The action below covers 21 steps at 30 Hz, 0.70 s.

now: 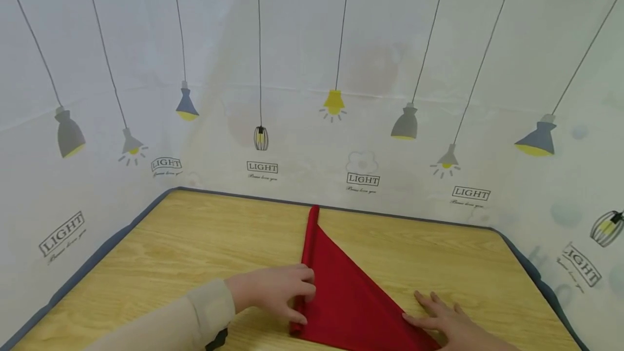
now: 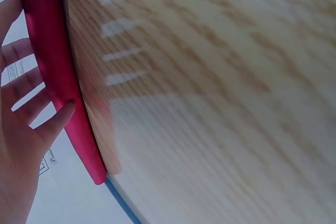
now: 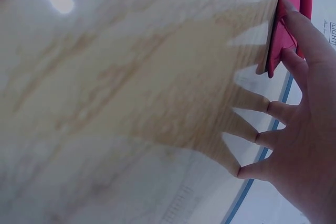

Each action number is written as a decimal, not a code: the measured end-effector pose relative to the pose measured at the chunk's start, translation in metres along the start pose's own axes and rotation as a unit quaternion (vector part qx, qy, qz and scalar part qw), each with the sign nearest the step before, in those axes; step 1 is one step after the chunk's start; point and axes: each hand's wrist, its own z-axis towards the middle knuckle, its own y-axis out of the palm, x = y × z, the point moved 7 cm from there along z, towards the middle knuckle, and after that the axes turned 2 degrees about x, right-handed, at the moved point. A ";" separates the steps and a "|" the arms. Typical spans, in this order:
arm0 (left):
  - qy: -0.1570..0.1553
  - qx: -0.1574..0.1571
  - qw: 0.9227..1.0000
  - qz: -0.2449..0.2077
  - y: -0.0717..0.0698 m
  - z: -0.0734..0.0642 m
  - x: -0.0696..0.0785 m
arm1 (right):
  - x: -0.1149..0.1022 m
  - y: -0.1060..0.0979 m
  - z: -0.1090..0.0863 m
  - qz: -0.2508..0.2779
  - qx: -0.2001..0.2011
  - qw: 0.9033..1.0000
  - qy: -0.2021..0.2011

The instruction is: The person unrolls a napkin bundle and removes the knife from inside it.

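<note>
Fingers (image 1: pixel 307 289) touch the red cloth (image 1: pixel 353 299) between them.

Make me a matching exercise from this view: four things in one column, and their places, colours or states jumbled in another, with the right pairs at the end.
Things:
1. Left hand
2. Right hand
3. Cloth
4. Tabletop

Places, colours, states:
A. Light wood grain
B. Touching the cloth's rolled edge
C. Red
D. Touching the cloth near its slanted edge

Right pairs: 1-B, 2-D, 3-C, 4-A.
</note>
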 end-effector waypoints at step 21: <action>0.028 -0.011 0.999 -0.040 0.007 -0.019 -0.009 | -0.006 -0.001 -0.001 -0.014 0.010 1.000 -0.012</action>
